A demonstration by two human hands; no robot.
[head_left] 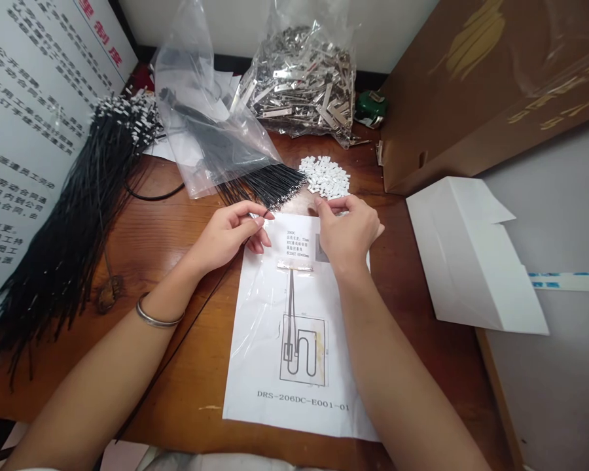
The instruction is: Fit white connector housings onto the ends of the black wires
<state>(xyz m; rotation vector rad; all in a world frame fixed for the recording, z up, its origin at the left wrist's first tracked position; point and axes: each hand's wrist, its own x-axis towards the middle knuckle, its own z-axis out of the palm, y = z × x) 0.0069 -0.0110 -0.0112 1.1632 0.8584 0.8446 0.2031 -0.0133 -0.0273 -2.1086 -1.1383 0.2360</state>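
Note:
My left hand [238, 229] is closed in a pinch on a black wire [206, 302] near its tip. From there the wire trails down past the left forearm to the table's front edge. My right hand [348, 229] is closed, thumb and fingers together, over the top right of a printed drawing sheet [260, 366]. What its fingertips hold, if anything, I cannot make out. Just beyond that hand lies a pile of small white connector housings [326, 175]. A bundle of black wires [269, 183] with metal tips points toward the pile, partly inside a clear plastic bag [196, 157].
At the left lies a big bundle of black wires with white ends [69, 216]. A clear bag of metal strips [304, 85] stands at the back, beside a green tape roll [372, 108]. A brown box [436, 91] and folded white card [471, 261] border the right.

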